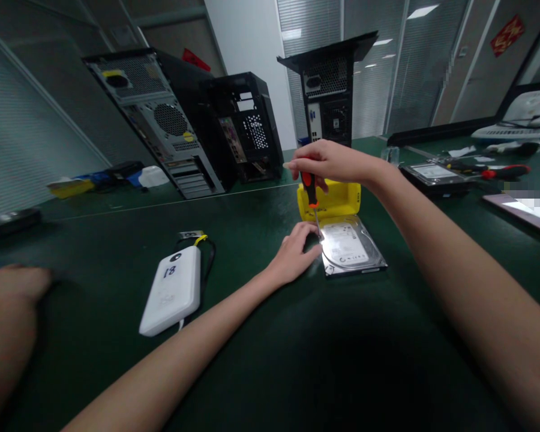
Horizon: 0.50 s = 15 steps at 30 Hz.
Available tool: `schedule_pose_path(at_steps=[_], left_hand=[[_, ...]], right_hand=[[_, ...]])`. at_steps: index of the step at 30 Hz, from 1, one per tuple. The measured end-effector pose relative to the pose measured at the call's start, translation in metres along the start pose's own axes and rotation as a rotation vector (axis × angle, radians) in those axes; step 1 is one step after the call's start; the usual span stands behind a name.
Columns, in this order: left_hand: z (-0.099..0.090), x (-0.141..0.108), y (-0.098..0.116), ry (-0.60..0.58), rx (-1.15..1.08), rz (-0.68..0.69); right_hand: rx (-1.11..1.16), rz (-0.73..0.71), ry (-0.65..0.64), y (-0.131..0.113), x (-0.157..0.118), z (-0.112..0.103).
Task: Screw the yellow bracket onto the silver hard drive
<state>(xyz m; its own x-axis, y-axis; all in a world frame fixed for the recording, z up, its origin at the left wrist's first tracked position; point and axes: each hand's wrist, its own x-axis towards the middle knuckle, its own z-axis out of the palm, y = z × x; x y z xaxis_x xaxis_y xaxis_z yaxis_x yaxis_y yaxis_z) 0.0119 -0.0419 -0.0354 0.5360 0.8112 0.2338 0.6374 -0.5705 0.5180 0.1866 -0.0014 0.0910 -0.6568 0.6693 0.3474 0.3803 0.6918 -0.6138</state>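
our right hand (319, 159) clasps a screwdriver (311, 191) near-upright, likely for pressure; our splayed left hand (293, 254) seemingly steadies the hard drive (347, 245).

Dim, cool indoor light; dark green tabletop (247, 225) soaks it up, darkest toward near side. Light panel (423, 11) glows bright above and beyond far edge. Whitish glare on hard drive (345, 245), mostly its label. Co-worker's hand (13, 288), at tabletop's left side, badly blurred. Wide-angle stretch: computer case (173, 123) leans outward toward far left corner. Blocky pixelation over flat device (515, 209), right side.
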Motion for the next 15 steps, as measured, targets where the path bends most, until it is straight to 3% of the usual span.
schedule_pose_path(at_steps=[15], left_hand=[[0.0012, 0.0005, -0.0018, 0.009, 0.008, 0.019]], right_hand=[[0.091, 0.031, -0.017, 0.0040, 0.0002, -0.0063]])
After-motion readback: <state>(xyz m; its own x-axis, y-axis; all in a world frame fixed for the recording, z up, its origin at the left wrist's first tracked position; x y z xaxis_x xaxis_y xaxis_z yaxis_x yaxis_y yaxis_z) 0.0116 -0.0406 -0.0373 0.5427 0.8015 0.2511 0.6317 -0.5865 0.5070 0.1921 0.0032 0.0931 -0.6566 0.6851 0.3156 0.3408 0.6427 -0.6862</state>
